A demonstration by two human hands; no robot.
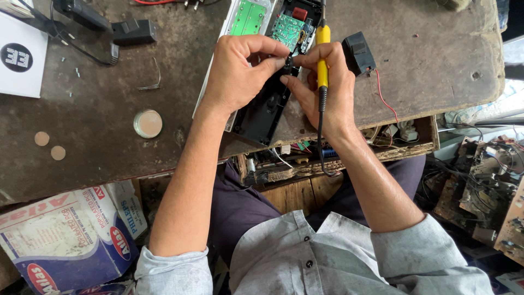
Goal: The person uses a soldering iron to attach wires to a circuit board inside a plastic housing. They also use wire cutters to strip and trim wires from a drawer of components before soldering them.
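both hands meet over the open black casing on the table, left hand pinching a small part steady while right hand grips a yellow soldering iron.

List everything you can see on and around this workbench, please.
Soldering iron: one, yellow handle, in the right hand.
Circuit boards: two, green, bench top centre.
Casing: one, black, under the hands.
Small box: one, black with red wire, right of the hands.
Adapter: one, black, top left.
Round tin: one, silvery, left of centre.
Discs: two, tan, far left.
Cardboard box: one, blue and white, lower left.
Bench: one, brown, worn.
Left hand: pinching a small part.
Right hand: gripping the iron.
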